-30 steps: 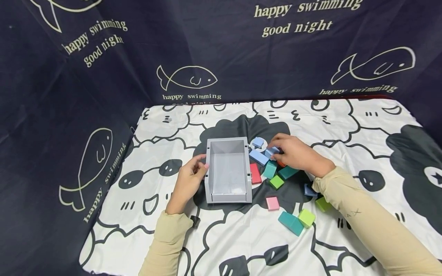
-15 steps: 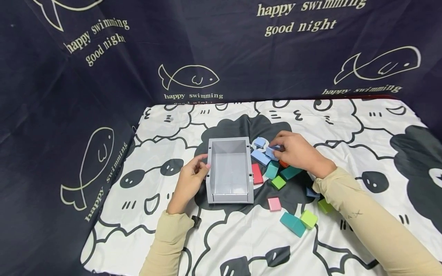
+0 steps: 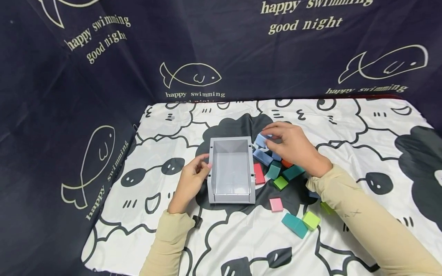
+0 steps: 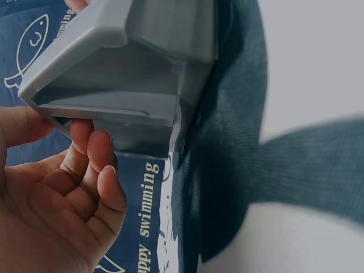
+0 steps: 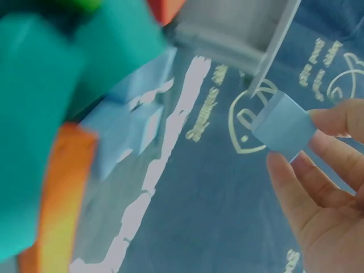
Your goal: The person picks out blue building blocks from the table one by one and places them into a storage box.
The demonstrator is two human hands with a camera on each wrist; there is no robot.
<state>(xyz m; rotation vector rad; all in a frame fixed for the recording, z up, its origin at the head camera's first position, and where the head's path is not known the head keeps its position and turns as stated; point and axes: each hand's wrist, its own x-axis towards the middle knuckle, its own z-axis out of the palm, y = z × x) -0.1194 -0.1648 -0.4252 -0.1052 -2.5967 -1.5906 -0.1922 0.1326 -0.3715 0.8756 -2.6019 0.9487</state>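
A grey plastic bin stands on the patterned cloth. My left hand grips its left side; in the left wrist view, curled fingers and thumb pinch the rim ledge. My right hand is just beyond the bin's right side. Between its thumb and fingertips it pinches a light blue block, seen best in the right wrist view. Below that hand lie a longer blue block, a red block, teal blocks and a green block. An orange-red block is partly hidden there.
Nearer the front lie a pink block, a long teal block and a lime block. The right forearm partly covers another green block. A dark printed curtain hangs behind the cloth-covered surface.
My right hand has lifted the light blue block from the pile and moved it away from me and slightly left. The left hand keeps its grip on the bin.
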